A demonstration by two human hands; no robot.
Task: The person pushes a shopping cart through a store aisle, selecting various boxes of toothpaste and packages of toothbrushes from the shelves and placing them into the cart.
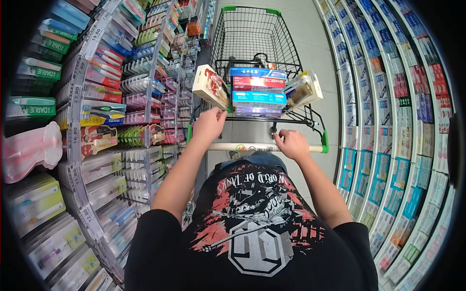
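Note:
My left hand (209,124) is closed just below a cream and red toothbrush pack (209,86), its fingertips by the pack's lower corner; what they hold, if anything, is hidden. My right hand (293,144) is curled on the pale shopping cart handle (262,147), near its right end. Between the hands, a stack of toothpaste boxes in blue, red, light blue (259,98) and purple stands in the cart's rear seat. Another toothbrush pack (306,89) leans outward on the stack's right side. Both packs are tilted.
The black wire cart basket (255,36) with green corners stretches ahead. On the left, a shelf of hanging toothbrush packs (104,114) runs close beside the cart. Shelves of toothpaste boxes (383,121) line the right. Grey tiled floor (313,63) shows between cart and right shelves.

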